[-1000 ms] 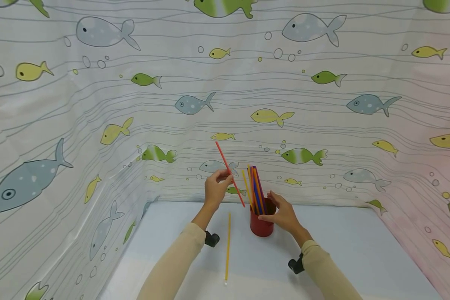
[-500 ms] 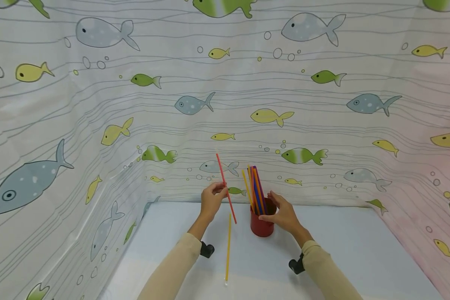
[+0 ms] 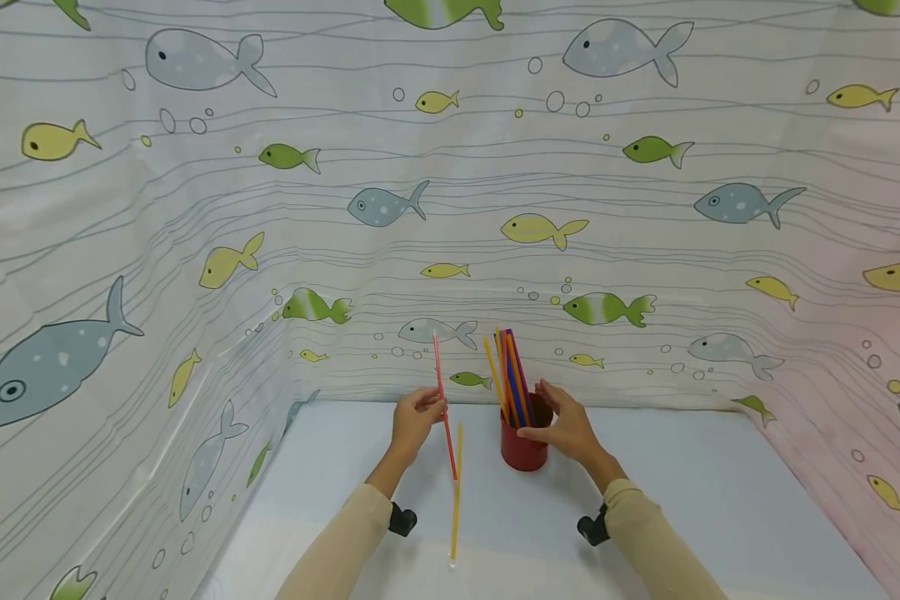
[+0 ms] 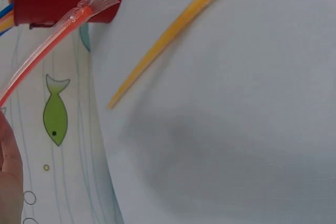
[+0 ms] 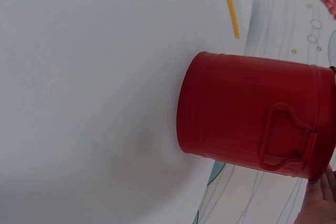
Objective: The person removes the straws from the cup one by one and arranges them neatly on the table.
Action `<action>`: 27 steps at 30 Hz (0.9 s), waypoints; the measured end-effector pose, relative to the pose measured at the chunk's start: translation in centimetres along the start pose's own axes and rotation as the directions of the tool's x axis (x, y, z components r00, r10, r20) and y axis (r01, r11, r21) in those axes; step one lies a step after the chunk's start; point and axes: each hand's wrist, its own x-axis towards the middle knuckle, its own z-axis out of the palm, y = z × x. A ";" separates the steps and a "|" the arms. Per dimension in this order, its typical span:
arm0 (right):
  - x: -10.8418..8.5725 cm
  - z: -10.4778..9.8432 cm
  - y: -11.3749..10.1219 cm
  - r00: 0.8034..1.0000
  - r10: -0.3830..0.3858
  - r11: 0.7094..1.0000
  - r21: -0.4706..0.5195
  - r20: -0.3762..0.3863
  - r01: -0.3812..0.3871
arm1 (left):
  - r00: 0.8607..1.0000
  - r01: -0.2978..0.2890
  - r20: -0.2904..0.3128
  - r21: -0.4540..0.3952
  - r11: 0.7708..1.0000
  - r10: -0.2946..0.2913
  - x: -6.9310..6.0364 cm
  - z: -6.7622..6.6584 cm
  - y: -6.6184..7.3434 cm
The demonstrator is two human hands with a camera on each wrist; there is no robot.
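Red straw (image 3: pixel 449 437) is pinched by our left hand (image 3: pixel 414 422); our right hand (image 3: pixel 572 428) holds the cup (image 3: pixel 524 451) partly hiding other straws (image 3: pixel 516 385).

Behind the table (image 3: pixel 645 517) and along its left and right sides I see a hanging sheet (image 3: pixel 390 250). Near the table's back edge stands a cup (image 3: pixel 523 452), with a bunch of straws (image 3: pixel 516 379) inside, leaning left. The right hand (image 3: pixel 570 425) is around the cup's right side. To the cup's left, a loose straw (image 3: pixel 455 529) lies front to back. Left of the cup, the left hand (image 3: pixel 414 423) has another straw (image 3: pixel 438 367), its lower end overlapping the loose one in my head view; I cannot tell whether they touch.
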 end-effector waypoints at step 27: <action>0.0 -0.1 -0.1 1.000 0.002 1.000 -0.009 0.001 -0.002 | 0.966 0.164 0.176 0.140 0.976 -0.188 -4.0 -1.4 -5.7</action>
